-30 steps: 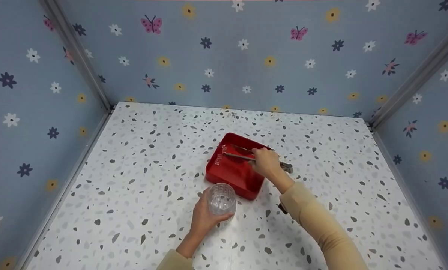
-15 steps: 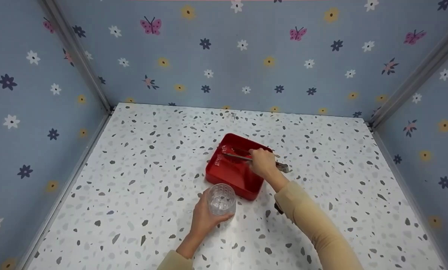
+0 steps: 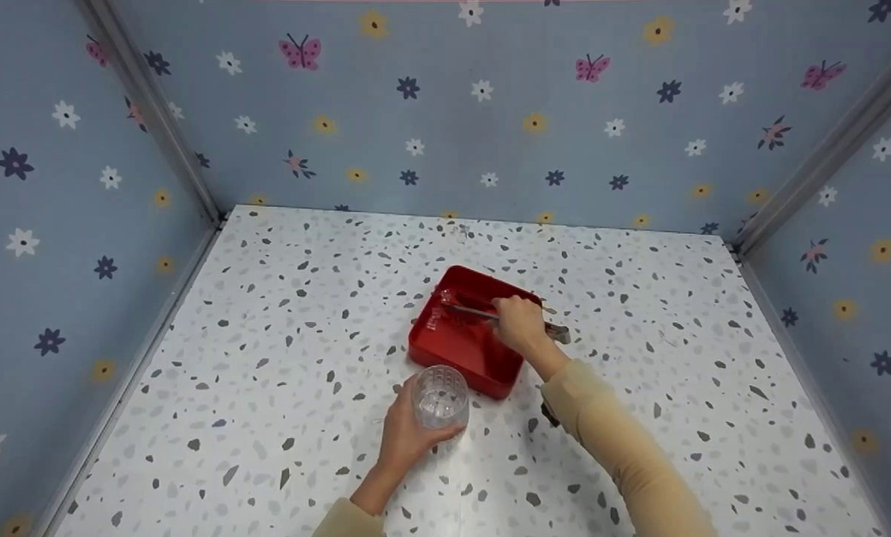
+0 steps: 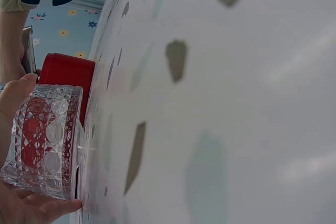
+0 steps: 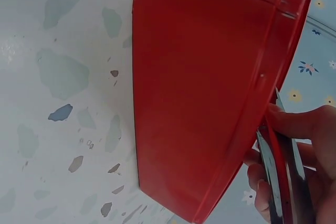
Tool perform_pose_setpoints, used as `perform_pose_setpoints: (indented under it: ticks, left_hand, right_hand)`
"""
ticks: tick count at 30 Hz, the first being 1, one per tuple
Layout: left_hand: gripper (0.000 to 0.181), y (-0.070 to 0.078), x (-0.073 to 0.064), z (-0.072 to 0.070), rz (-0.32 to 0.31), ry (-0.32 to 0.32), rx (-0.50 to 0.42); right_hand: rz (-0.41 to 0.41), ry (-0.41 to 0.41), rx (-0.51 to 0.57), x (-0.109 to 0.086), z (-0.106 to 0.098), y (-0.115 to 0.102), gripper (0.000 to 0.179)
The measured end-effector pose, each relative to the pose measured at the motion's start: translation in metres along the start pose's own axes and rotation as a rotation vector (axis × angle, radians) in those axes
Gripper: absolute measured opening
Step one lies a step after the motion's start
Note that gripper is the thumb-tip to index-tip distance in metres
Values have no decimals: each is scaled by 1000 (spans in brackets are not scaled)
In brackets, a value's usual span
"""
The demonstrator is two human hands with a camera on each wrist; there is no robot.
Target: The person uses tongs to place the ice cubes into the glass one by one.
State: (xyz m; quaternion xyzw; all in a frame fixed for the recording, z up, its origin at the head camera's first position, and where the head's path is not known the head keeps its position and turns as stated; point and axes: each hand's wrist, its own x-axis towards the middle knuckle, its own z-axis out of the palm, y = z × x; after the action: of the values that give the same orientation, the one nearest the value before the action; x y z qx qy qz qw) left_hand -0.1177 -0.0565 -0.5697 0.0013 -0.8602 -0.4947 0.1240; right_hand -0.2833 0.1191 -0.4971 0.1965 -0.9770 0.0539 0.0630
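My left hand (image 3: 403, 432) grips a clear cut-glass tumbler (image 3: 441, 399) standing by the near corner of a red tray (image 3: 445, 359). In the left wrist view, the thumb and fingers curve round the patterned tumbler (image 4: 50, 145). My right hand (image 3: 519, 326) holds metal tongs (image 3: 474, 310) over the tray, their tips reaching the far left part. Several small clear pieces, like ice cubes (image 3: 433, 319), lie along the tray's left side, one right at the tong tips. In the right wrist view, fingers and thumb press the tong arms (image 5: 286, 174) from both sides; the tips are hidden behind the tray wall.
The tray stands on a white speckled tabletop (image 3: 289, 388). Blue flowered panels (image 3: 445, 112) enclose it at the back and both sides, with grey metal strips (image 3: 166, 119) at the corners.
My right hand has shifted slightly left with the tongs, and the tong arms, spread apart earlier, now look closer together. The left hand and tumbler have stayed put.
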Motion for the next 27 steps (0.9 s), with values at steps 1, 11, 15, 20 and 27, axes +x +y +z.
perform_pose_setpoints:
  ticks: [1,11,15,20,27]
  left_hand:
    - [98,0,0,0,-1,0,-1]
    - [97,1,1,0,-5,-13,0]
    - [97,1,1,0,-6,-15,-8]
    - [98,1,0,0,-13,-16,-17]
    - [100,-1,0,1,-20,-7,11]
  right_hand:
    - [-1,-3,1,0,0,0,19]
    - [15,33,29,0,1,-1,12]
    - [15,24,30,1,1,-1,12]
    - [8,6,48,1,2,0,12]
    - [19,-14,66,1,2,0,12]
